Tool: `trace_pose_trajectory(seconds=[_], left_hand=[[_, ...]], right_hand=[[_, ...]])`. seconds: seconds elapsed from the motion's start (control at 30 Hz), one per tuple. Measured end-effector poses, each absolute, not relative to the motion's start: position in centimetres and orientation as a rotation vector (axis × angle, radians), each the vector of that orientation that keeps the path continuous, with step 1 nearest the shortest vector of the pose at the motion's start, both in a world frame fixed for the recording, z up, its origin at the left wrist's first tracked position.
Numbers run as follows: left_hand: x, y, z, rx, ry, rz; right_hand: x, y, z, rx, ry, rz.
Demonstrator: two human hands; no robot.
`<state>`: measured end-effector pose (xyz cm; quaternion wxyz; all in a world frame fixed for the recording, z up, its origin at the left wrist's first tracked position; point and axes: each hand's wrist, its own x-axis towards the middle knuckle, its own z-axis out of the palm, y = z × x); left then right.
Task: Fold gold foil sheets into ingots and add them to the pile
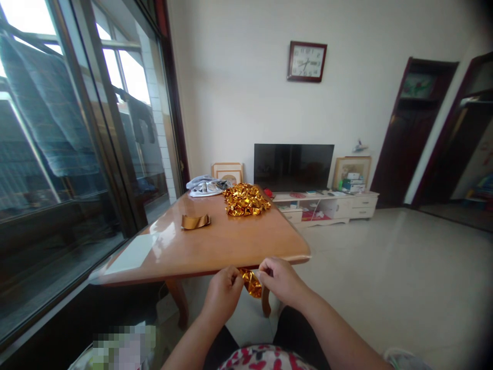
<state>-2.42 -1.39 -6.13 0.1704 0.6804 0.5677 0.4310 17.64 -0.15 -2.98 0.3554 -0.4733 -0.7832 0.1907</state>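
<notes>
Just off the near edge of the wooden table, my left hand [227,285] pinches one end of a shiny, creased piece of gold foil paper [252,282]. On its other side, my right hand [279,277] has thumb and fingers closed at the upper edge of the same foil. The piece sags between my two hands and looks folded. Farther off on the table lies a heap of crumpled gold foil pieces [246,200]. To the left of the heap is a slightly curled stack of flat gold foil sheets [195,222].
The wooden table [246,241] stands before me, with a pale sheet [131,253] at its left corner. Plastic bags [208,186] lie at its far end. Beyond are a television [294,167] and a white cabinet [342,207]. Glass doors [77,128] line the left.
</notes>
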Motion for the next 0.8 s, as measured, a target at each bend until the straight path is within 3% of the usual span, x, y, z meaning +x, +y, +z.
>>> trace_pose_trajectory(seconds=[0.37,0.8], left_hand=[[-1.6,-2.6,-4.9,2.072,1.536,1.139],[-1.5,-2.3,-4.9,2.075,1.550,1.110]], right_hand=[[17.3,-0.4,-2.2,-1.248,-2.234,0.151],[17.6,-0.7,-1.8,-1.205,-2.220,0.276]])
